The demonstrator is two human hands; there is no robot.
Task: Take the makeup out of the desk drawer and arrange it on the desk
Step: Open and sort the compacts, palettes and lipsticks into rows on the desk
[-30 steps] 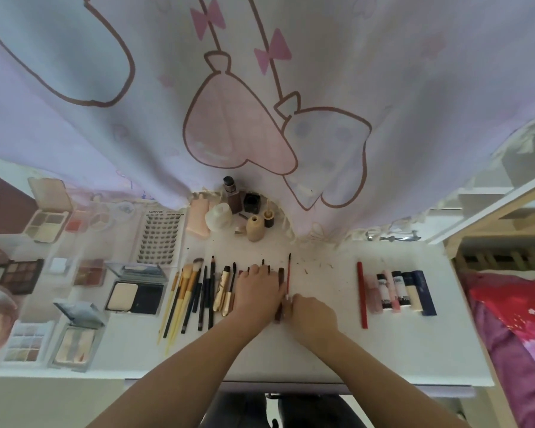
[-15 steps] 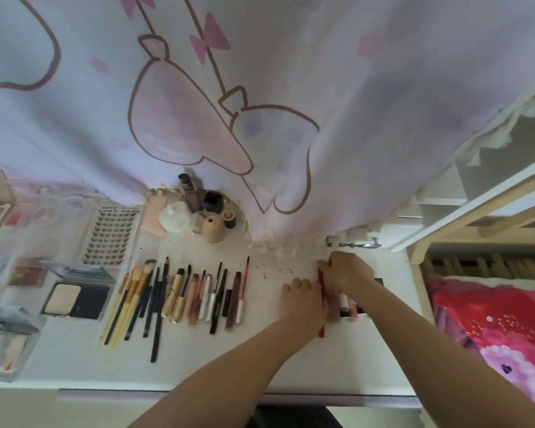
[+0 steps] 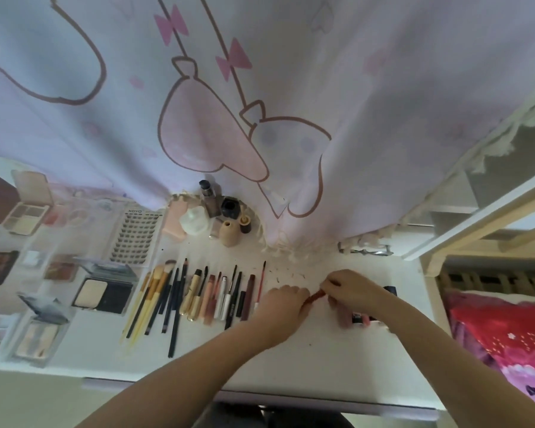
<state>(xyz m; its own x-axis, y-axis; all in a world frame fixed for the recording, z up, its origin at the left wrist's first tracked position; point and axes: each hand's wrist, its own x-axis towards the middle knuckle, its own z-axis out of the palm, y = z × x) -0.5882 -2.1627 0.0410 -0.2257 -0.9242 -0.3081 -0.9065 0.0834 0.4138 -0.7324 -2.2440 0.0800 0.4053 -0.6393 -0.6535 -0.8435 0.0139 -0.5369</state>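
Head view: pale curtain [image 3: 291, 88] with pink cartoon print hangs over the back of the white desk [image 3: 291, 359]. Open powder compact [image 3: 104, 293] lies left of a row of brushes and pencils [image 3: 179, 298], laid parallel, tips away from the person. Left hand [image 3: 283, 299] and right hand [image 3: 351, 290] meet right of the row, each with fingers curled, pinching one end of a slim red pencil [image 3: 314, 296], tilted just above the desktop. Small tubes [image 3: 360, 318] lie partly hidden under the right hand.
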